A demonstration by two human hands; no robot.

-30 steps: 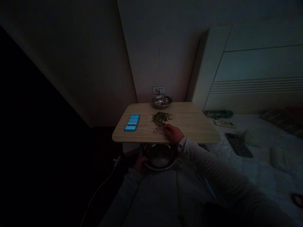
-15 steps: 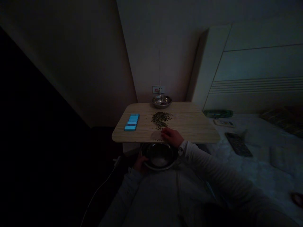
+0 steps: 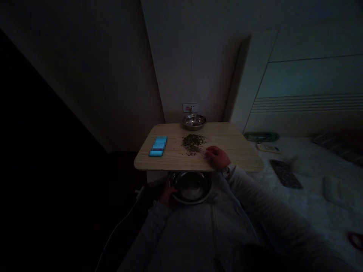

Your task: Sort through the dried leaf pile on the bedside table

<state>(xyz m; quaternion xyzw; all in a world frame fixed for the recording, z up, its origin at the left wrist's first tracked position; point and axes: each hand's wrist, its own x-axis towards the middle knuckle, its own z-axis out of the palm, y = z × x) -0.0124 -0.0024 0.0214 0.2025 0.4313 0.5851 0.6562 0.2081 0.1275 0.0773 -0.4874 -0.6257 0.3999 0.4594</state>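
Note:
My left hand is closed on the left rim of a large metal bowl, which sits at my lap just below the table's front edge. My right hand is over the right half of the small wooden table. Its fingers pinch a thin, pale, see-through piece, blurred and too faint to name exactly. That piece reaches the lower right side of a spread pile of small dark-green grains, like mung beans. A smaller metal bowl stands at the table's back edge, with something small and dark in it.
A lit phone lies on the table's left side. Behind is a wall socket. On the bed at right are a pale remote, a dark flat phone-like object and a green bottle-like item. A white cable hangs at left.
My right hand has moved right and slightly away from me, from the front edge to beside the pile. The line of grains at the front edge is gone. My left hand stays on the bowl.

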